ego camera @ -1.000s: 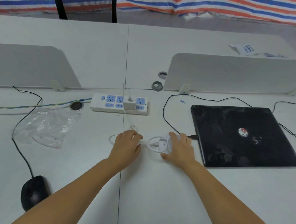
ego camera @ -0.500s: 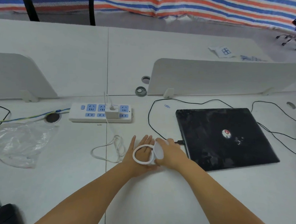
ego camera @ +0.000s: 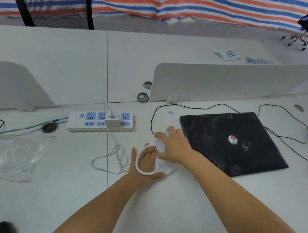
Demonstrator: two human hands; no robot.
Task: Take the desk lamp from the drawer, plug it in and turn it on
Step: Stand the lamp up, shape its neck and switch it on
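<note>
Desk lamp (ego camera: 147, 167): white ring head seen over the flat, open left hand (ego camera: 147, 161) on the surface; round base clasped in the right hand (ego camera: 173, 146). Cable (ego camera: 110, 160) runs left-forward to the power strip (ego camera: 100, 121). Switch presumably nearer the right grip.

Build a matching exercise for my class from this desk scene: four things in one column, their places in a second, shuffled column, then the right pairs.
Things
1. laptop
2. power strip
3. plastic bag
4. lamp ring

Places
A. far left of the desk
B. between the person's two hands
C. right of the hands, lid closed
D. beyond the hands, a white adapter plugged in

Pairs: 1-C, 2-D, 3-A, 4-B
</note>
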